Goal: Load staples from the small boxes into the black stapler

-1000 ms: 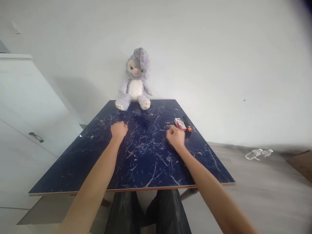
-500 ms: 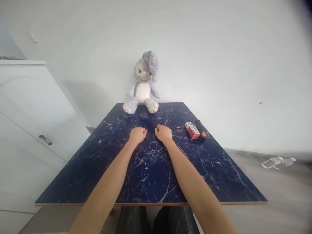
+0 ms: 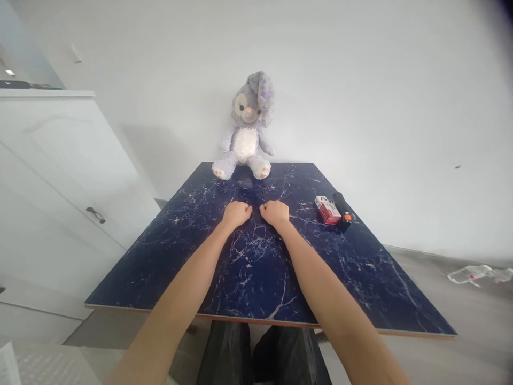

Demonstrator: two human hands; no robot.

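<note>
My left hand [image 3: 237, 213] is curled into a fist on the dark blue marbled table [image 3: 244, 280]. My right hand [image 3: 276, 213] rests beside it, also in a fist, with a narrow gap between the two. Nothing shows in either one. Beyond them, a pale purple plush rabbit [image 3: 246, 144] sits upright at the table's far edge against the wall. Right of my right hand lies a red and white box [image 3: 328, 210], touching or very near a black object with an orange part [image 3: 342, 206], whose kind I cannot make out.
A white cabinet [image 3: 60, 187] with a dark handle stands along the left side of the table. Clear plastic bottles [image 3: 475, 274] lie on the floor at the right. My legs are under the table's near edge.
The camera has turned slightly, so the whole scene sits further right in view. My two fists are a little closer together. The rabbit and box keep their places on the table.
</note>
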